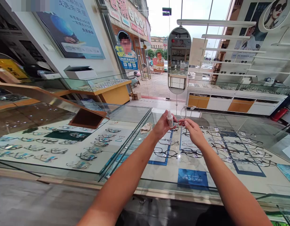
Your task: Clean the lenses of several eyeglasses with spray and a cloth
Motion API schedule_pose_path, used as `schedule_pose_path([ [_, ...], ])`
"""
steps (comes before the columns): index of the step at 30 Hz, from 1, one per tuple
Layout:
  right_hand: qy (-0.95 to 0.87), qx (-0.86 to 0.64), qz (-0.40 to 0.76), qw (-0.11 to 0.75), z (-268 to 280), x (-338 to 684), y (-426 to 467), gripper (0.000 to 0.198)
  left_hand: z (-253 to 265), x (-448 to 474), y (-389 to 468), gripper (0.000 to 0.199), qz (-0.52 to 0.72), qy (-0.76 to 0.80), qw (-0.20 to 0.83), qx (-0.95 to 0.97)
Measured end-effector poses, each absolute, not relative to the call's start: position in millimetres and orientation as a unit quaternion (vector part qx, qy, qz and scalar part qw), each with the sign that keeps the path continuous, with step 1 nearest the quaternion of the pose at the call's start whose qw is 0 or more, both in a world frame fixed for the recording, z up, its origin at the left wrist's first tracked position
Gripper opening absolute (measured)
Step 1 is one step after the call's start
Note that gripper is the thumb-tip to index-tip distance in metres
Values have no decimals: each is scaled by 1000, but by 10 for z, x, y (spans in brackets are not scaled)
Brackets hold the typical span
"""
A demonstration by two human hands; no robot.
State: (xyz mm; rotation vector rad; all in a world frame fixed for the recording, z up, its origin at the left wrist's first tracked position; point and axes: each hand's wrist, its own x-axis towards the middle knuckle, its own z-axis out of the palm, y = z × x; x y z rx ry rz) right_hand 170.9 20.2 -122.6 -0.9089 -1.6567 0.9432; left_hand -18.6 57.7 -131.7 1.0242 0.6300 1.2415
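Both arms are being held out forward over the glass-topped table, the forearms slanting inward so that the hands are being brought close together near its far edge. A small white bottle is being gripped nearly upright in the left hand, its fingers curled around it. By the right hand, a pair of glasses is being pinched narrowly between thumb and fingers, a round lens being raised just beyond the fingertips. Whether the glasses are also being touched by the left fingers cannot be told. A crumpled cloth is being left lying beside the left hand, and rows of eyeglass frames are being displayed beneath the glass.
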Motion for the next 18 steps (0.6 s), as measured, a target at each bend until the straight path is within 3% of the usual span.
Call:
schedule_pose_path([
  [11, -704, -325, 445, 448, -1214, 1657, 126, 49, -1348, -132, 545, 57, 551, 374, 376, 644],
  [18, -705, -313, 462, 437, -1200, 1659, 104, 48, -1291, -129, 513, 65, 554, 381, 344, 655],
])
